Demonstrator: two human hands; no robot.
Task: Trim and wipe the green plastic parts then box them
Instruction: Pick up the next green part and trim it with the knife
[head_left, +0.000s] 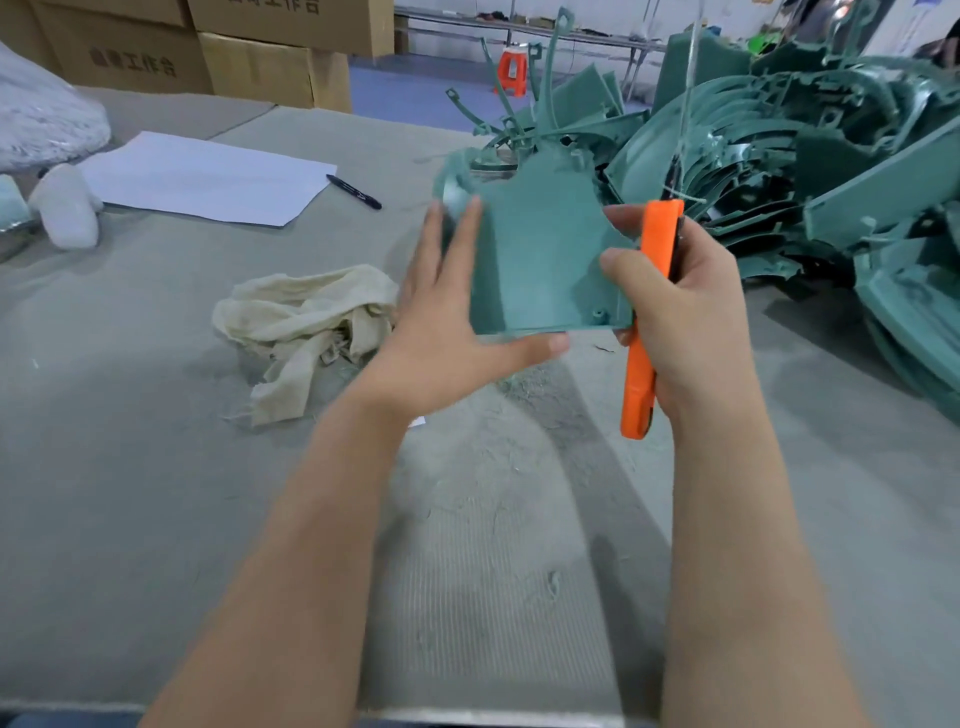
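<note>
Bare forearms reach over the grey desk (156, 467); a heap of green parts (805, 171) sprawls at right; the left hand (441, 312), fingers flat, props one green part (535, 260) aloft; the right hand (685, 312) clenches an orange knife (636, 384) against its edge; a slipping blade could cut the left thumb.

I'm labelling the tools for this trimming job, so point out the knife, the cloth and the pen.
Knife (636, 387): head view, lower end of the orange handle.
Cloth (306, 312): head view, middle of the bunched folds.
Pen (354, 192): head view, middle of the barrel.
</note>
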